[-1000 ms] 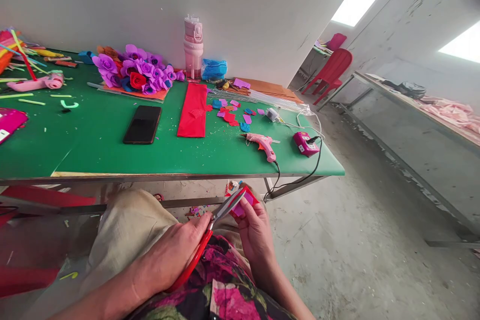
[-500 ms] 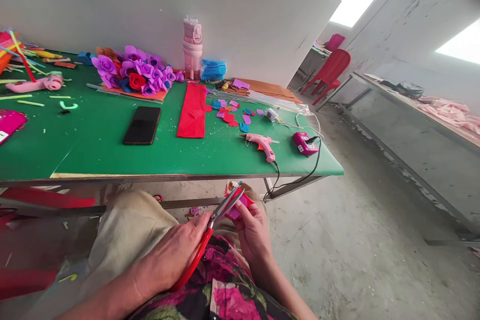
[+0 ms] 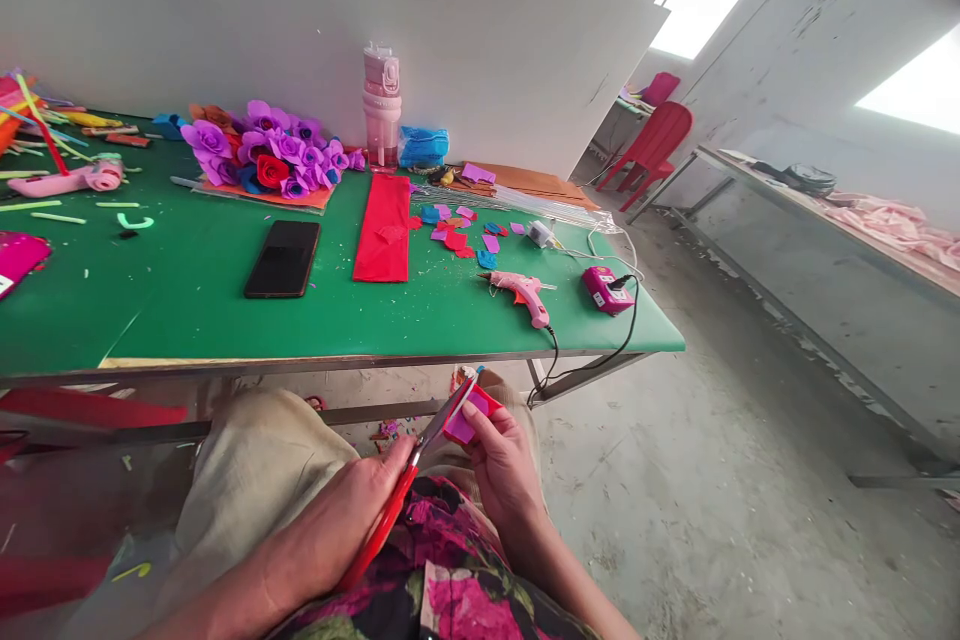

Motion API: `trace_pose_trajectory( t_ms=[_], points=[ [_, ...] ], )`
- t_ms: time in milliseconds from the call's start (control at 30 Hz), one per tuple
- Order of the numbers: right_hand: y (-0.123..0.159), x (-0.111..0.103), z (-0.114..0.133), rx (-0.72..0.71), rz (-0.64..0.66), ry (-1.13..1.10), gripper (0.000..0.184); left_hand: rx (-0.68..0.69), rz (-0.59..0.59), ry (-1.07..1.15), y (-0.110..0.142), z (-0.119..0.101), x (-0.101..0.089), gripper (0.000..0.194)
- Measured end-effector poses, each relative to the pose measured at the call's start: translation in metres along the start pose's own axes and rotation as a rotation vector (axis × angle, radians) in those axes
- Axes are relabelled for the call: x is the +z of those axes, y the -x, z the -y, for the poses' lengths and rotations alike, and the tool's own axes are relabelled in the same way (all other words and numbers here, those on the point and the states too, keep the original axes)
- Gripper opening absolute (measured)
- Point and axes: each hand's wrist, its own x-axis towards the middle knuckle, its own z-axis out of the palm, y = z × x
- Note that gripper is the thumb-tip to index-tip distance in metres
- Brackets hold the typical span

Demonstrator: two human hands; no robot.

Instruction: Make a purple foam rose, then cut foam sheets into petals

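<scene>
My left hand is closed round the red handles of a pair of scissors over my lap, below the front edge of the green table. The grey blades point up and to the right and meet a small pink and red foam piece. My right hand pinches that piece from below with thumb and fingers. Both hands rest above a flowered cloth on my knees.
On the table lie a black phone, a red foam strip, small cut foam scraps, a pink glue gun with its cord, a pink box, foam flowers and a pink bottle. Red chairs and a second table stand at the right.
The scissors and the foam piece have shifted a little left and down, and the blades have drawn closer together on the piece. The view has tilted slightly.
</scene>
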Motion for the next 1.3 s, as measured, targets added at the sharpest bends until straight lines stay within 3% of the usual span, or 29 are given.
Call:
trace_pose_trajectory(
  t_ms=[167,300,500,633,767,867,967,1133,1300],
  points=[
    [-0.001,0.001,0.001,-0.001,0.012,0.009,0.02,-0.009,-0.007,0.122,0.006,0.005,0.0,0.019],
    [0.0,0.002,0.003,0.049,0.019,0.086,0.021,-0.004,-0.141,0.334,0.007,0.019,-0.002,0.029],
    [0.001,0.009,-0.002,0.183,0.253,0.233,0.027,0.013,-0.288,0.629,-0.002,0.017,-0.014,0.044],
    [0.003,0.017,-0.006,0.201,0.396,0.322,0.026,0.011,-0.311,0.637,-0.009,0.011,-0.017,0.044],
    [0.003,0.021,-0.006,0.196,0.455,0.409,0.025,0.035,-0.297,0.635,-0.011,0.019,-0.015,0.042],
    [0.003,0.022,-0.006,0.198,0.457,0.432,0.025,0.026,-0.291,0.655,-0.011,0.022,-0.013,0.041],
    [0.002,0.024,-0.008,0.161,0.437,0.397,0.023,-0.002,-0.369,0.679,-0.013,0.018,-0.012,0.039],
    [0.0,0.025,-0.017,0.075,0.289,0.257,0.024,0.008,-0.509,0.721,-0.024,0.013,-0.003,0.04],
    [-0.004,0.023,-0.018,0.101,0.206,0.186,0.027,0.054,-0.521,0.603,-0.027,0.017,0.004,0.035]
  ],
)
